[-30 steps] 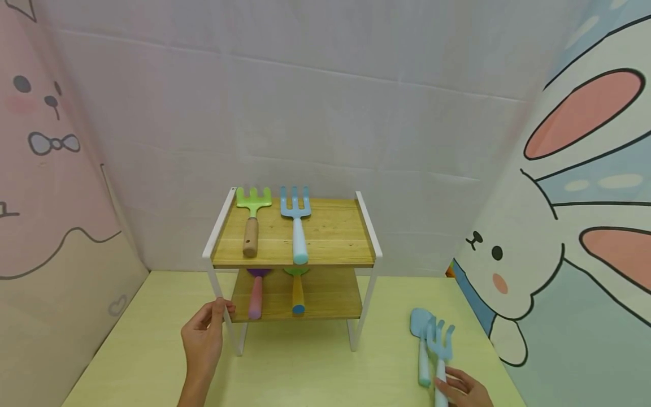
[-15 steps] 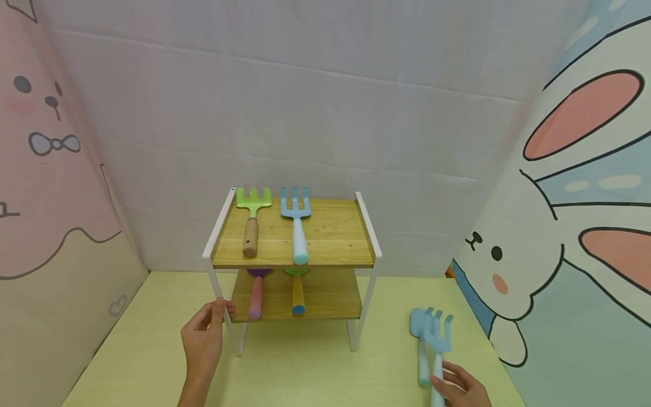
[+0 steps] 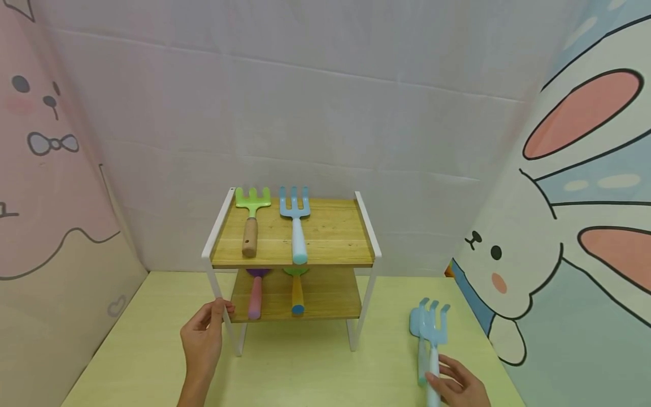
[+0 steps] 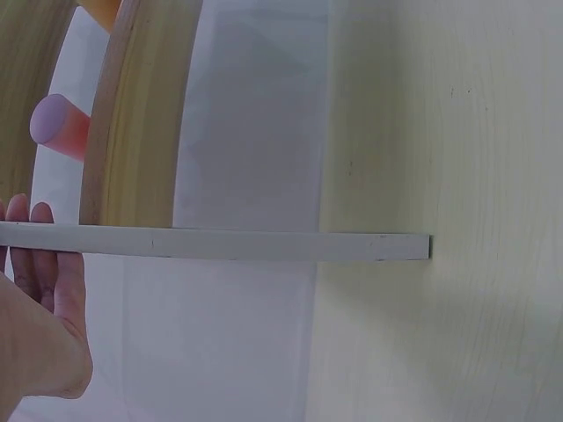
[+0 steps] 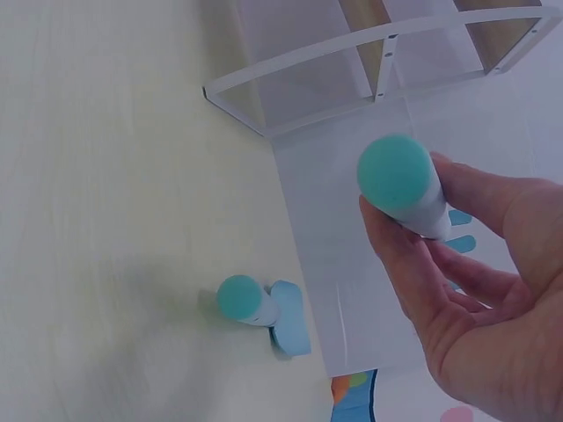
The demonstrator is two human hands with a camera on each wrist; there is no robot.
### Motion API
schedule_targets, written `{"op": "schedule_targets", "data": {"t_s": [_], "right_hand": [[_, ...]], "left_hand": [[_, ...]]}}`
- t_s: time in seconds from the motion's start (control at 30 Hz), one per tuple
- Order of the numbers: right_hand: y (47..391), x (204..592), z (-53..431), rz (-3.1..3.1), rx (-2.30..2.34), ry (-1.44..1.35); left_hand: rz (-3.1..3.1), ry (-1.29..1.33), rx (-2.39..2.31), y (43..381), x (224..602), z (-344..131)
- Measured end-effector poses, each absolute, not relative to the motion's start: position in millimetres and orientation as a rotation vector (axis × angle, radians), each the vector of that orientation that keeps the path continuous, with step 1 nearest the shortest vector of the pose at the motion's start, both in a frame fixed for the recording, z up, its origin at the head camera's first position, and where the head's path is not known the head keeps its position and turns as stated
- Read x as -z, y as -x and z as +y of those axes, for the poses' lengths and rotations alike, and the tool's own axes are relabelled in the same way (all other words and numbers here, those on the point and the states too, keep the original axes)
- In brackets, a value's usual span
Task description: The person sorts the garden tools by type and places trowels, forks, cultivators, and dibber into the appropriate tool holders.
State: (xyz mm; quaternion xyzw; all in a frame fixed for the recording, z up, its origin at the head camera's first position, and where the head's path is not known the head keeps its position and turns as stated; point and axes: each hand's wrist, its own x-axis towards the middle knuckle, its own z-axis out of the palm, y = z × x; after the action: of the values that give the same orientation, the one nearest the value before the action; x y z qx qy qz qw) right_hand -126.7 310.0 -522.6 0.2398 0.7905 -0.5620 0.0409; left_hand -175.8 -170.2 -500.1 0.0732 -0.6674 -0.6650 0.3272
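Observation:
My left hand (image 3: 202,339) pinches the white left front leg of a two-tier wooden rack (image 3: 330,237), thumb in front and fingers behind; the left wrist view shows fingers behind the white leg (image 4: 264,243). At the right, my right hand (image 3: 461,384) grips the pale handle of a light blue hand fork (image 3: 432,333), tines pointing away. In the right wrist view its turquoise handle end (image 5: 394,172) faces the camera between thumb and fingers. A light blue hand shovel (image 3: 415,323) lies on the table below, partly hidden by the fork.
On the top tier lie a green hand fork (image 3: 250,232) with a wooden handle and another light blue hand fork (image 3: 299,237). The lower tier bears a pink-handled tool (image 3: 255,297) and a yellow-handled tool (image 3: 298,291), their heads mostly hidden. A rabbit-printed cloth (image 3: 544,271) hangs at right.
The blue fork in my right hand has risen and shifted slightly left, now covering more of the shovel. My left hand stays on the rack leg.

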Motion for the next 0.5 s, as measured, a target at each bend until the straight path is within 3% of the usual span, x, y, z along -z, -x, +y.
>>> {"op": "schedule_targets", "data": {"t_s": [0.5], "right_hand": [[113.2,485.6,287.0,2.547,1.751,-0.595]], "left_hand": [[-1.758,-0.205,1.742,176.2,500.9,-171.0]]}}
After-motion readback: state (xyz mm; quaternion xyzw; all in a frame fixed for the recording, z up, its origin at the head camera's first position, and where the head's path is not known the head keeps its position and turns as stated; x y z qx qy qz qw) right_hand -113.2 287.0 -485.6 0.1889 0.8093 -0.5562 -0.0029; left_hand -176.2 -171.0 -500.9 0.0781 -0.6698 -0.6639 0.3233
